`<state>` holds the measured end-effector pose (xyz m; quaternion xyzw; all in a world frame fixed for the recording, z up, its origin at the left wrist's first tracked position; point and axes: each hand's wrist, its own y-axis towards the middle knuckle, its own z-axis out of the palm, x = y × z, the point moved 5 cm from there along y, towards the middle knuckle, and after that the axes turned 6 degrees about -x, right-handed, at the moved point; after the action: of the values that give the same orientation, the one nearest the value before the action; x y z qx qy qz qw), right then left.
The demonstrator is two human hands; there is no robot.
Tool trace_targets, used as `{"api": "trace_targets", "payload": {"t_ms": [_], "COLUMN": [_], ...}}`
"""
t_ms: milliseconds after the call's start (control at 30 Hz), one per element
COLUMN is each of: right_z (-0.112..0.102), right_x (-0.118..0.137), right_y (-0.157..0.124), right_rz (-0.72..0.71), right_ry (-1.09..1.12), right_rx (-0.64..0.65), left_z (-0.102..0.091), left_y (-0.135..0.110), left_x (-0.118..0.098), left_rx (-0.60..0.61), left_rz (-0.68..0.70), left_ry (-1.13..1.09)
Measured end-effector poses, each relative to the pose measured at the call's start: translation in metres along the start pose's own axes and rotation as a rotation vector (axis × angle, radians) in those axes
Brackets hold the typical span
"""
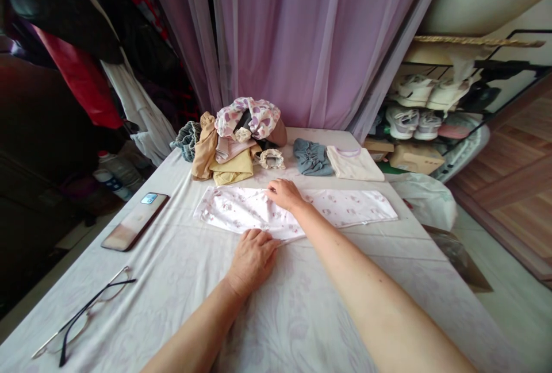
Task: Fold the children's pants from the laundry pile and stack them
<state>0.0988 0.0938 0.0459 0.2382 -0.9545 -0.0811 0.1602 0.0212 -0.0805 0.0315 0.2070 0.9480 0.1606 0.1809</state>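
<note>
A long white garment with a faint pink print [345, 206] lies flat across the cloth-covered table [172, 281]. My right hand [284, 193] rests on its upper edge near the middle, fingers curled onto the fabric. My left hand [252, 258] presses on the garment's near edge, fingers bent and pinching the cloth.
A heap of unfolded clothes [235, 137] sits at the back. Beside it lie a folded grey piece [313, 157] and a folded cream piece [353, 163]. A phone [135, 220] and glasses [81, 315] lie at the left. A shoe rack [426, 108] stands to the right, a purple curtain [302, 34] behind.
</note>
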Motion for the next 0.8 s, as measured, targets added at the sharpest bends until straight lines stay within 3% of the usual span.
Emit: {"api": "trace_targets", "payload": {"t_ms": [267,400,567,700,800], "right_z": [0.011,0.004,-0.017,-0.016,-0.011], "right_x": [-0.003,-0.006,-0.023,-0.043,-0.049], "right_y": [0.007,0.006,-0.022,-0.047,-0.049], "right_rz": [0.058,0.033,-0.073,-0.032,0.006], "right_ry": [-0.003,0.046,0.103,0.114,0.053], "right_rx": [0.044,-0.003,-0.158,-0.129,-0.111], "left_z": [0.004,0.005,0.005,0.004,0.003], "left_y": [0.001,0.002,0.003,0.004,0.006], "left_x": [0.001,0.000,-0.001,-0.003,-0.004], "left_rx": [0.040,0.056,0.059,0.071,0.077], "left_rz": [-0.035,-0.016,-0.014,-0.010,-0.011], "left_ry": [-0.021,0.006,0.012,0.022,0.036]}}
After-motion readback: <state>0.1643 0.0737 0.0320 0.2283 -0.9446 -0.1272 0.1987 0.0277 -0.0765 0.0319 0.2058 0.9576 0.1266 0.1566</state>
